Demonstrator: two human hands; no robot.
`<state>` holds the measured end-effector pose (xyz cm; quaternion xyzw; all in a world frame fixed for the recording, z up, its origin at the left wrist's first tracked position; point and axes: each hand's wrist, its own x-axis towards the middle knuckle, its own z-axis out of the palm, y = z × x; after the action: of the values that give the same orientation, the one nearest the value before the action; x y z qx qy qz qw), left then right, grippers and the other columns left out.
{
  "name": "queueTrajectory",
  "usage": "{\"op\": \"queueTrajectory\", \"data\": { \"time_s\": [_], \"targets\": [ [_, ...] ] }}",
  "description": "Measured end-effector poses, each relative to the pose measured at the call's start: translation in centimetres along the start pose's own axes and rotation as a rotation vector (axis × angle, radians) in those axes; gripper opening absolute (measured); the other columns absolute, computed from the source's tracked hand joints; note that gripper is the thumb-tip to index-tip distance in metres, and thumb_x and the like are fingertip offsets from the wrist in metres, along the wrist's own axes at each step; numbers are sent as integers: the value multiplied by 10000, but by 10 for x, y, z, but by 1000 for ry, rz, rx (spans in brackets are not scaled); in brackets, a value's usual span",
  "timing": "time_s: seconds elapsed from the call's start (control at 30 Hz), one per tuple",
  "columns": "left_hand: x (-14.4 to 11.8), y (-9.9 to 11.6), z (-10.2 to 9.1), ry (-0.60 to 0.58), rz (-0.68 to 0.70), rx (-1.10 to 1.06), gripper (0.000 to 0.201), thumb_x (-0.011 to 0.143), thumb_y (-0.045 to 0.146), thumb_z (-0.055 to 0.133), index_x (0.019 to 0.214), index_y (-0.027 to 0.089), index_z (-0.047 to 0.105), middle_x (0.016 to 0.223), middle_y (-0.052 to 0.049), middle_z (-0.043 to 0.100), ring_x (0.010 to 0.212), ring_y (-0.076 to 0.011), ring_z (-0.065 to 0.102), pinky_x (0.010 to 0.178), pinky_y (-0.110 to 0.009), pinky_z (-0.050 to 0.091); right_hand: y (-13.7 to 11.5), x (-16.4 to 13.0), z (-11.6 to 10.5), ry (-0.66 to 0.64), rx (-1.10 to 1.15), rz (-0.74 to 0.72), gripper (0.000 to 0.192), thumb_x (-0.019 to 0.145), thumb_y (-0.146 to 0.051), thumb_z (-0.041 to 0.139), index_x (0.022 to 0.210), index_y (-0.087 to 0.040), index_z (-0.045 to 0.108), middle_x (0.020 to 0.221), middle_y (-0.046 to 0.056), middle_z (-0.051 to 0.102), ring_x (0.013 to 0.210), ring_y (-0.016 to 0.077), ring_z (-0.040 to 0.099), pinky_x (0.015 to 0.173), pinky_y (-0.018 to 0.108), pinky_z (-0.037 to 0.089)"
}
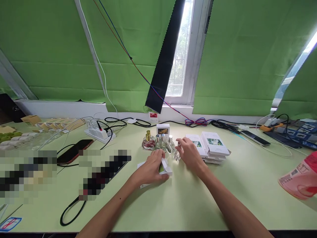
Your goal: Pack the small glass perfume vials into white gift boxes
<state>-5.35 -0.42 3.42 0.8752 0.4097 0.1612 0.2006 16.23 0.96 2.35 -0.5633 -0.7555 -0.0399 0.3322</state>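
My left hand point(151, 168) is closed over a small white box point(166, 168) lying on the table, its near end open with flaps out and a bit of green showing. My right hand point(190, 152) has its fingers curled round a clear glass perfume bottle point(176, 154), partly hidden by them. Just beyond both hands stand several perfume bottles point(162, 142), silver-capped ones beside a rounded one with a gold cap point(148, 141). A white box with a dark picture point(162, 129) stands upright behind them.
Stacked white boxes point(214, 142) with green pictures lie right of my right hand. Black cables run along the wall. A power strip point(99, 133) and phone point(75, 151) lie left; another phone point(255, 138) and a pink pack point(300, 178) are right.
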Motion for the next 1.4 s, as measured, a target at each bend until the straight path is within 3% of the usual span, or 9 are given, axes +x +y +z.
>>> {"op": "queueTrajectory", "data": {
  "time_s": [0.2,0.5,0.7,1.1,1.4],
  "targets": [
    [0,0,-2,-28,-39,-27,406,707,355,712,944,234,405,1063,-38,497,1000,-257,490,808,-355,436,-6,-1,-3,-24,25,44,84,923,-222,691,990,-177,669,917,69,639,792,204,616,704,303,465],
    [1,-4,4,50,-31,-48,381,705,344,733,906,231,429,1004,-17,505,879,-210,521,716,-312,423,-10,-2,-1,-31,30,34,145,929,-313,700,898,-186,636,896,49,645,751,182,612,637,275,402],
    [2,-8,6,65,-9,-22,392,742,433,737,974,236,491,1034,-20,515,832,-191,534,675,-299,436,-15,-3,-3,-68,71,94,201,929,-335,698,848,-196,579,797,27,655,683,176,579,603,267,353],
    [6,-18,8,137,9,49,451,793,595,710,1037,232,601,1069,-50,568,914,-237,606,787,-354,493,-21,-11,13,5,326,205,203,887,-246,727,775,-199,564,658,-10,609,586,155,548,591,253,366],
    [2,-16,-4,66,-11,97,582,737,679,717,1118,244,649,1087,-73,626,999,-296,608,803,-369,479,-22,-17,14,-12,159,197,112,916,-290,670,940,-185,636,966,77,571,727,187,599,637,277,427]
  ]
}}
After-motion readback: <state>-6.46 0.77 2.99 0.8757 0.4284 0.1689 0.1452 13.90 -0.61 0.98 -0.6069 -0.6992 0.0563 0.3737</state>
